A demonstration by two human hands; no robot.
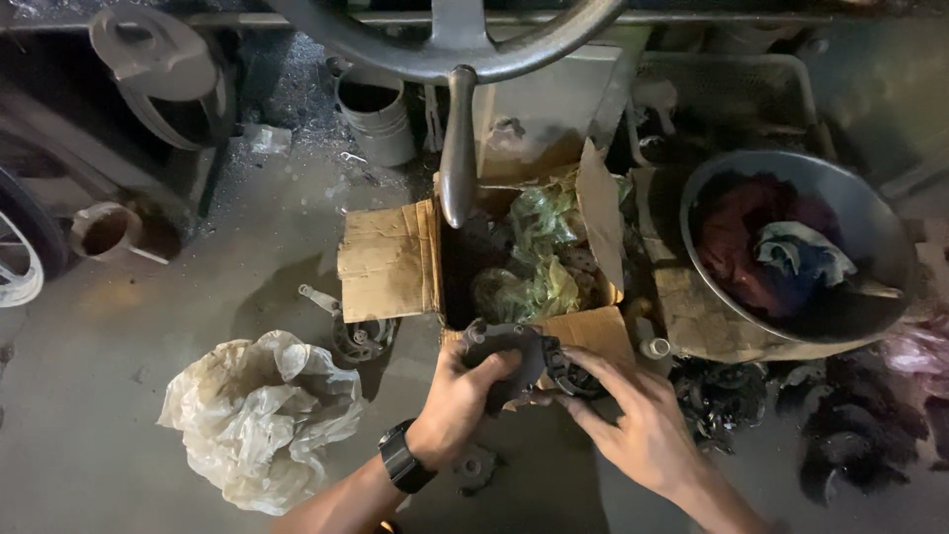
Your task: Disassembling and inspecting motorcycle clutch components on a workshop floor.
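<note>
Item in hand: a dark round metal part (509,358), greasy-looking, held just in front of the near flap of an open cardboard box (395,259). The left hand (457,405), black watch on its wrist, is clenched around the near and left side of the part, thumb over the top. The right hand (638,420) pinches a smaller ringed piece (571,381) at the part's right edge with thumb and forefinger, the other fingers spread loose. Handling note, as a judgement: the oily surface calls for a firm left-hand grip close to the body of the part, leaving the right fingertips free for fine work, with the part kept low over the floor in case it slips. Containers: the cardboard box, flaps open, holds greenish translucent plastic wrapping (539,252) with dark round pieces among it; exact count cannot be told. A large grey metal basin (870,213) to the right holds rags (781,252), dark red and blue-white. A pale bucket (378,117) stands behind the box; its contents are hidden. A small brown cup (104,229) sits far left, seemingly hollow. A crumpled whitish plastic bag (259,415) lies on the floor at left, contents not visible. More dark parts (722,396) lie loose on the floor at right.
</note>
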